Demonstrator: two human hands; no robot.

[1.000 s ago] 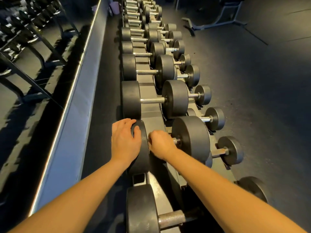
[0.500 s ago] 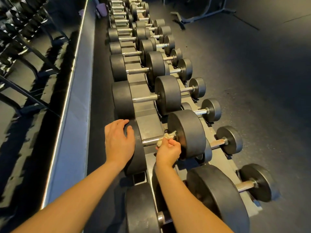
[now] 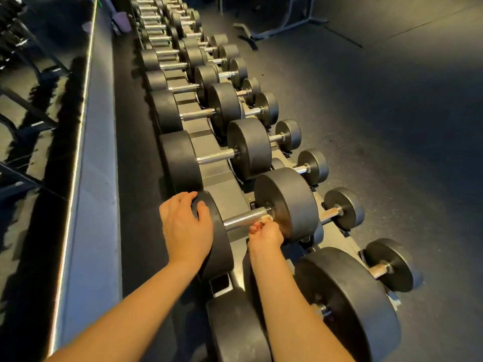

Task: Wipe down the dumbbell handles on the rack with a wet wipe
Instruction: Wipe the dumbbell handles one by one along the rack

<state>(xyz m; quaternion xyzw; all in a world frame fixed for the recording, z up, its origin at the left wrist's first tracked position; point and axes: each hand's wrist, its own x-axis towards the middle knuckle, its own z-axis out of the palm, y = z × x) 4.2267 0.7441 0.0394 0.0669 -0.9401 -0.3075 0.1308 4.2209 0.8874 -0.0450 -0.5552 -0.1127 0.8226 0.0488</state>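
dumbbells [image 3: 240, 152] line a rack [image 3: 224, 184] over dark flooring [image 3: 392, 126].

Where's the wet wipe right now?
In the head view, the wet wipe is bunched in the right hand, pressed against the right end of the knurled dumbbell handle, beside the big right-side weight head.
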